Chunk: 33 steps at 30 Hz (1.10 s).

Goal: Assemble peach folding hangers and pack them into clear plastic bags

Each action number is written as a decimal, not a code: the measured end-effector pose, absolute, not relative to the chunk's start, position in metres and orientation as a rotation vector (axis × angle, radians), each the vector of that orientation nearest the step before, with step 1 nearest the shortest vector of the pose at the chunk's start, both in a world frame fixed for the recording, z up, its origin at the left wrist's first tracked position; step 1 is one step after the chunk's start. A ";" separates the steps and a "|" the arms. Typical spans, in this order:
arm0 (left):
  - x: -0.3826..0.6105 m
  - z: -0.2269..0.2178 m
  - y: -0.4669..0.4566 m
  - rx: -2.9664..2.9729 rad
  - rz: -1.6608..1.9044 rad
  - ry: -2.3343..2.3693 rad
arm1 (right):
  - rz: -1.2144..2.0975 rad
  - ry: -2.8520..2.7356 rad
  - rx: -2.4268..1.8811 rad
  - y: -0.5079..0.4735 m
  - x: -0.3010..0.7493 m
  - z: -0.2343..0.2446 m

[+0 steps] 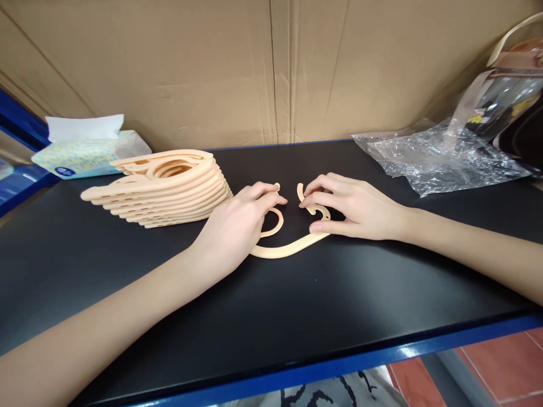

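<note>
A peach plastic clothes hanger (283,250) lies flat on the black tabletop between my hands, its long curved bar towards me. My left hand (240,221) covers its left end, fingers bent over it; a ring-shaped part shows beside them. At the other end, my right hand (354,206) grips the hanger with the thumb on the bar and the fingertips on a small curved part. What lies under my left palm is hidden. Left of my left hand stands a stack of several matching hangers (169,189), laid one over another.
A tissue pack (91,152) sits at the back left, behind the stack. At the back right lie a crumpled clear plastic bag (441,155) and a transparent container with a strap (504,99). Cardboard (212,68) walls the rear; a blue edge (382,357) borders the table's front.
</note>
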State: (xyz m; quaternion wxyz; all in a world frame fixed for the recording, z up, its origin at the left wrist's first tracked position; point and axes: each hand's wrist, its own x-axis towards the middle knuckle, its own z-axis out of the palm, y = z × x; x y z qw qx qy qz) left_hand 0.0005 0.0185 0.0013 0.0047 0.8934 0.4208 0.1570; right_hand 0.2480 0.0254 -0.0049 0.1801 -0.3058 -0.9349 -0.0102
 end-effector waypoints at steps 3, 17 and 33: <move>0.000 0.000 0.019 2.719 0.471 1.342 | -0.078 -2.662 -0.798 0.024 0.247 -0.003; 0.002 -0.004 0.021 2.520 0.591 1.302 | -0.074 -2.668 -0.519 0.003 0.234 0.002; 0.002 -0.001 0.017 2.496 0.669 1.059 | -0.111 -2.672 -0.752 0.018 0.239 -0.003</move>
